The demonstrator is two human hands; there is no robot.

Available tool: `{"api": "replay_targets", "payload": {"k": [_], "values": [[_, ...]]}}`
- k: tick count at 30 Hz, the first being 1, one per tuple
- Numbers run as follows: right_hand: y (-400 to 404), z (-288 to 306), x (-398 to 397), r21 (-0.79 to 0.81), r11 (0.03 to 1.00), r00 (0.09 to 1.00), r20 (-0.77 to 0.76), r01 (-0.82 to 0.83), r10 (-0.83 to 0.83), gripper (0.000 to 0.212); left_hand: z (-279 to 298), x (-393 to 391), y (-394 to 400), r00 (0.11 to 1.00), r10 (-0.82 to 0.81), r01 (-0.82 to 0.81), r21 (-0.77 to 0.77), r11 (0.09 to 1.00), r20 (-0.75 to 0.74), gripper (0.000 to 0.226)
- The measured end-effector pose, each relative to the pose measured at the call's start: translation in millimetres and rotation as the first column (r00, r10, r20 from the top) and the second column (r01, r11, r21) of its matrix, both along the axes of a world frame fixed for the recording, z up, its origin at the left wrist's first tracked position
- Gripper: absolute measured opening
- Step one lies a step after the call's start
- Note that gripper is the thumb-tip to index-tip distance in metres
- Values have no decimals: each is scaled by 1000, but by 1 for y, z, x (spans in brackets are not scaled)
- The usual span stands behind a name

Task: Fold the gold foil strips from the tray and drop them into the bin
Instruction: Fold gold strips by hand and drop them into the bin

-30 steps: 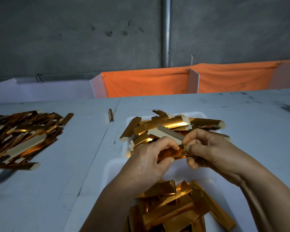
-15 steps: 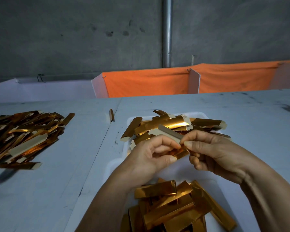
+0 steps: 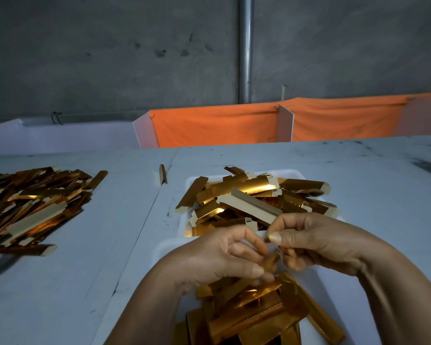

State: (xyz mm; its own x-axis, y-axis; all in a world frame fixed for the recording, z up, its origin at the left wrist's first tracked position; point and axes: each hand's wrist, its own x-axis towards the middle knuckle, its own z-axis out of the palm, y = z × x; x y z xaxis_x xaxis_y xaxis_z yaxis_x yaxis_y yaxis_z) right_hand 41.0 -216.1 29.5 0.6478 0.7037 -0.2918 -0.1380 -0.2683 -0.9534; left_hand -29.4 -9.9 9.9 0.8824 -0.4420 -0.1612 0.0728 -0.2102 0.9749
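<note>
Left hand (image 3: 224,255): fingers curled, pinching the near end of one gold foil strip (image 3: 271,261) between thumb and fingertips.
Right hand (image 3: 309,242): thumb and forefinger closed on the far end of the same strip; the two hands almost touch.
Strip in hand: mostly hidden between the fingers, held above the bin; only a short, creased gold section shows, so how far the fold has gone cannot be told.
Handling (judged): very light, thin card with a foil face; stiff enough to keep a crease, smooth and likely slippery, easily dented. Best taken at the two ends, with the thumbs pressing along the fold line.
Bin (image 3: 164,247): white, directly beneath and nearer than the hands; it holds a heap of folded strips (image 3: 259,317), gold faces up, lying crosswise.
Tray (image 3: 294,173): white, just beyond the hands; it is piled with unfolded strips (image 3: 254,192), some overhanging the rim, some showing a pale reverse.
Loose pile (image 3: 30,205): more strips lying directly on the table (image 3: 97,282), well to the left of the hands.
Single strip (image 3: 162,173): stands alone on the table, beyond and left of the hands.
</note>
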Motion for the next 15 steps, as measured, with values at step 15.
{"api": "replay_targets", "payload": {"k": [15], "values": [[13, -37, 24, -427, 556, 527, 850, 713, -24, 26, -5, 6, -5, 773, 524, -609, 189, 770, 357, 9]]}}
